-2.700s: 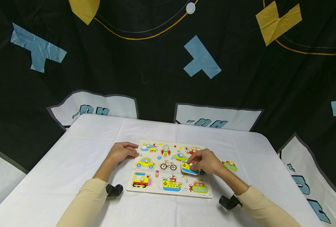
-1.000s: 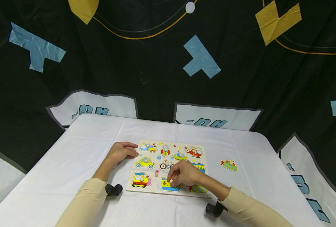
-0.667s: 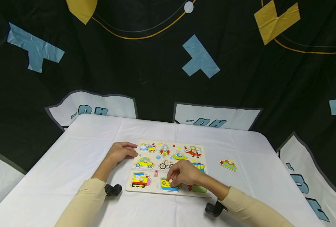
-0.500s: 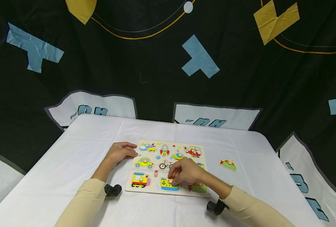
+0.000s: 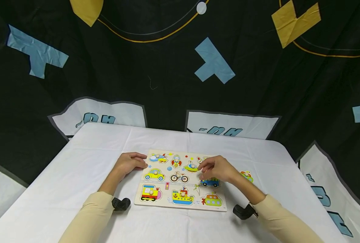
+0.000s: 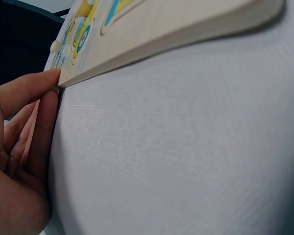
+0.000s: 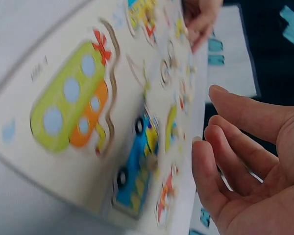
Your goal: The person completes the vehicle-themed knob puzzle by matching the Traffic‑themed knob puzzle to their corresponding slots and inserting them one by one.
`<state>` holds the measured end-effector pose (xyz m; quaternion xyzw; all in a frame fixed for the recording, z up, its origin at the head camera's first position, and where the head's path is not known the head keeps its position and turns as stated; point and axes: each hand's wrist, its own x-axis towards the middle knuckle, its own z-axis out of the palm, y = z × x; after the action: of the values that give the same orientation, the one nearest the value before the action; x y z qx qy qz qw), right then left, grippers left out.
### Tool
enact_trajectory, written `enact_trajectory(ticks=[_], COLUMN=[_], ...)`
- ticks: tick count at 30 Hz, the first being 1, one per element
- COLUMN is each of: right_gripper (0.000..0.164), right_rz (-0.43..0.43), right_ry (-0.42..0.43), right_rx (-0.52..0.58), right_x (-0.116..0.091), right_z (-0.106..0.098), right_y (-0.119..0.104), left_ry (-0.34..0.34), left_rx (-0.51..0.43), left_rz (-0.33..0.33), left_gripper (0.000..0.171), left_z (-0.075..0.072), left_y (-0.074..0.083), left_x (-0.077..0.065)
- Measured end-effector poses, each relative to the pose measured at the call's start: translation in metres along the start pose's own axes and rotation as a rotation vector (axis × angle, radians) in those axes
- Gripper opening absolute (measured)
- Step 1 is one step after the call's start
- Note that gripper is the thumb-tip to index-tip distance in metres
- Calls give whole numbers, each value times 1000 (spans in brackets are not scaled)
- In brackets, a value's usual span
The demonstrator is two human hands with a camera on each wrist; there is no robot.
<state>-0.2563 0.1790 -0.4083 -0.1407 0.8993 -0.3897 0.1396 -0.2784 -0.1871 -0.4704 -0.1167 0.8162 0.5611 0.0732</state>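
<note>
The wooden peg puzzle board lies on the white table with vehicle pieces on its face. At its left edge, my left hand holds the board, the rim between thumb and a fingertip in the left wrist view. My right hand hovers above the board's right side, fingers loosely bent and nothing between them. Below it is the blue bus piece, partly covered. The boat piece sits in the bottom row, beside a knobless submarine picture. A loose green submarine piece is partly hidden behind my right forearm.
The white tablecloth extends around the board. Behind the table hangs a black cloth backdrop with blue and yellow shapes. A black wrist camera is strapped at my right sleeve, another at the left.
The boat piece was carried from the board's right side into the bottom row and released. My right hand then lifted off and moved right and farther back. The left hand has stayed put.
</note>
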Motion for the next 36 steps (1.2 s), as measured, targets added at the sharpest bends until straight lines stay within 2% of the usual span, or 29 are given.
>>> enact_trajectory(ticks=[9, 15, 23, 30, 36], right_gripper=[35, 34, 38, 39, 39], right_rz=[87, 161, 224, 233, 272], right_ry=[136, 201, 249, 279, 268], right_rx=[39, 59, 92, 118, 110], right_x=[-3, -8, -17, -26, -36], right_z=[-36, -52, -71, -80, -85], right_y=[26, 49, 75, 92, 109], left_ry=[-8, -16, -14, -21, -16], left_rx=[-4, 11, 22, 23, 28], left_rz=[6, 25, 28, 19, 13], left_gripper=[44, 44, 44, 45, 45], left_z=[0, -2, -1, -2, -2], left_y=[1, -1, -2, 1, 1], left_x=[-2, 0, 1, -1, 0])
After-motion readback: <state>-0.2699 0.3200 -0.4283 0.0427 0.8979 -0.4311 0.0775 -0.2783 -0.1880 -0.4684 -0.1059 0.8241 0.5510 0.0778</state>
